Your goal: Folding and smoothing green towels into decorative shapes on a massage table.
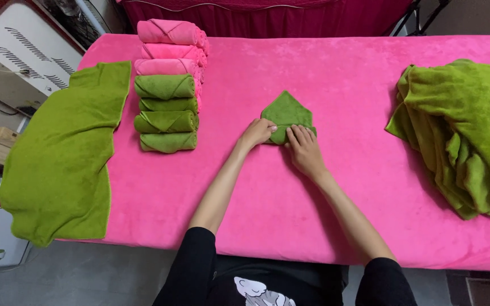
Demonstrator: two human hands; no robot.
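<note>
Head view looks straight down on a desk (324, 215) covered in bright pink plush cloth. Near its middle lies a small green towel (286, 113), folded so its far end comes to a point and its near end is rolled into a thick band. Both hands are on that near end. The left hand (257, 132) rests at the roll's left corner, fingers curled down over the edge and pressing on it. The right hand (303, 148) lies flatter on the roll's right part, fingers stretched forward and close together, palm down on the cloth. Neither hand lifts the towel; it sits flat on the desk between them, and both hands touch it.

To the left, well apart from the hands, stands a tidy row of rolled towels: three pink rolls (171, 51) at the far end and four green rolls (165, 113) nearer, all lying side by side and touching. Further left, a large green towel (63, 158) is spread loose over the desk's left edge, hanging down a little. At the right side sits a loose heap of green towels (466, 130), rumpled and overlapping. Black sleeves (194, 266) show at the bottom of the view.
</note>
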